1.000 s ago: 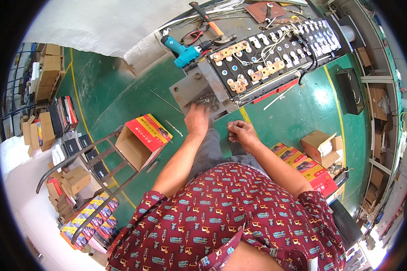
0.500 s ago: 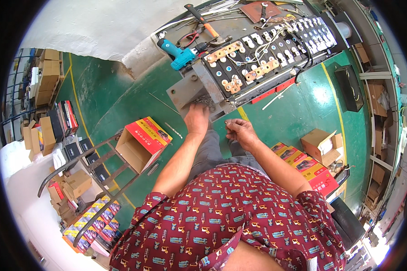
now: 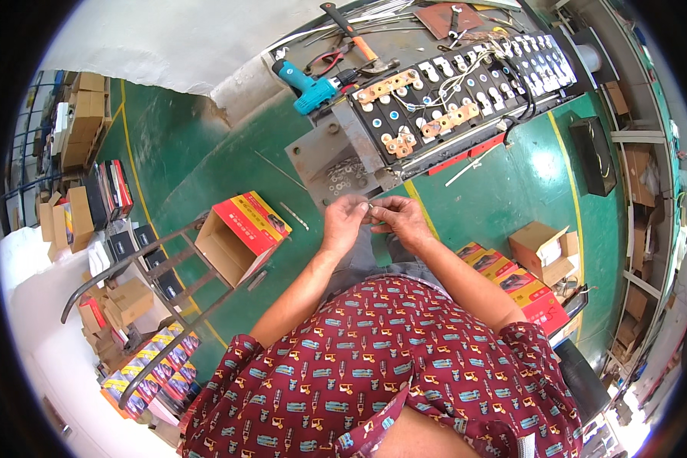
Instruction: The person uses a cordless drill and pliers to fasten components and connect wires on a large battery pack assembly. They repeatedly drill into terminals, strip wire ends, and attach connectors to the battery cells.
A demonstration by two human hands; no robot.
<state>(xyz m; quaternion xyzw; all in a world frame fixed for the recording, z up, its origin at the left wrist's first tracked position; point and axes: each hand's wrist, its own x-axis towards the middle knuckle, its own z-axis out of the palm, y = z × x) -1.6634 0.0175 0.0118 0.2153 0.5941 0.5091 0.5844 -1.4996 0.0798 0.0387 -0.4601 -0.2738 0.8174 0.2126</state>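
My left hand [image 3: 346, 223] and my right hand [image 3: 403, 221] meet in front of my body, fingertips pinched together. Between them is something tiny that I cannot make out. Just beyond lies a grey metal plate [image 3: 307, 155] with a pile of small washers and bolts [image 3: 346, 176] on it. Behind that stands a black battery pack [image 3: 466, 91], its cells topped with white and copper connectors. Copper busbars [image 3: 388, 86] are bolted along its near end, and white wires run across the top.
A teal cordless drill [image 3: 310, 88], an orange-handled hammer [image 3: 355, 42] and a wrench [image 3: 455, 21] lie on the bench. An open red-yellow carton [image 3: 240, 238] sits on a hand truck [image 3: 168, 278] at left. More cartons [image 3: 543, 246] stand at right; a black case [image 3: 592, 155] is on the green floor.
My left hand has come back from the pile of washers and bolts to meet my right hand. The right hand has shifted slightly left, and the fingertips of both now touch.
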